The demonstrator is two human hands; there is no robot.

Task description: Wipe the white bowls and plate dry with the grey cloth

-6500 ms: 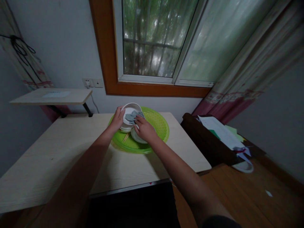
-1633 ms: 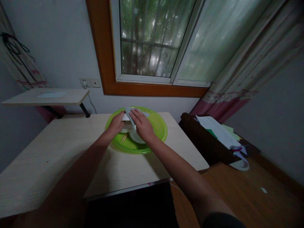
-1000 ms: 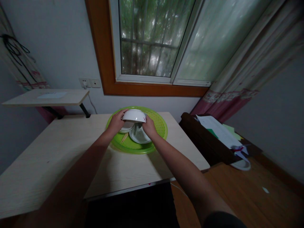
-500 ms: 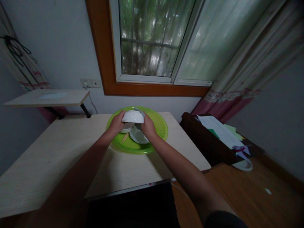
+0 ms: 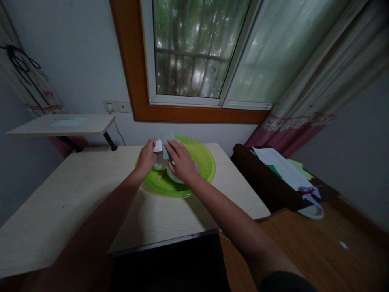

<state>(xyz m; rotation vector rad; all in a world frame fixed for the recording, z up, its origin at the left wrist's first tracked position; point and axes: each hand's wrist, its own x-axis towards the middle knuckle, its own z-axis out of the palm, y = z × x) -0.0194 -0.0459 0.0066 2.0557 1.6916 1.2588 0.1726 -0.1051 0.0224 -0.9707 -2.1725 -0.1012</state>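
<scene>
Over the round green basket, my left hand is closed on the side of a white bowl with a red mark. My right hand presses a pale grey-blue cloth against the bowl, its fingers bent over the cloth. Much of the bowl is covered by the cloth and hand. Inside the basket below lie a pair of wooden chopsticks, a white dish partly behind my right hand, and another white dish at the left.
The basket rests on a pale wooden table against the wall under a window. A small raised shelf stands at the back left. Right of the table, papers lie on a dark brown piece of furniture.
My right hand has moved from the bowl's right side round over its front with the cloth. The bowl has tilted and turned, while my left hand keeps hold of it.
</scene>
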